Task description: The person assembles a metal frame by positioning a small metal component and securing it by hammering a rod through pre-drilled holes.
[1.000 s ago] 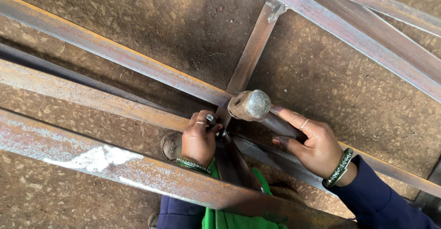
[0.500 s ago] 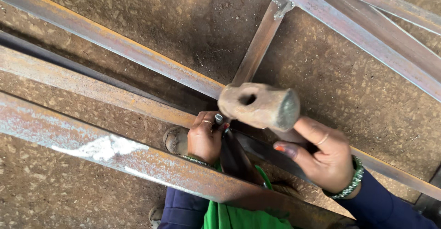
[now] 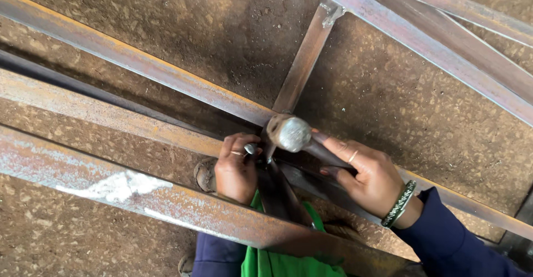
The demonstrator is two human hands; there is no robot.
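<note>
No packages, labels, signs or screens anywhere.

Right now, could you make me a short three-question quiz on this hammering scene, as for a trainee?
1. True or false: the right hand holds the hammer.
2. What is the left hand pinching? A) a small metal piece B) a paintbrush C) a rope
3. Fill in: the bangle sits on the ___ wrist.

Key: 1 true; 2 A; 3 right.
</note>
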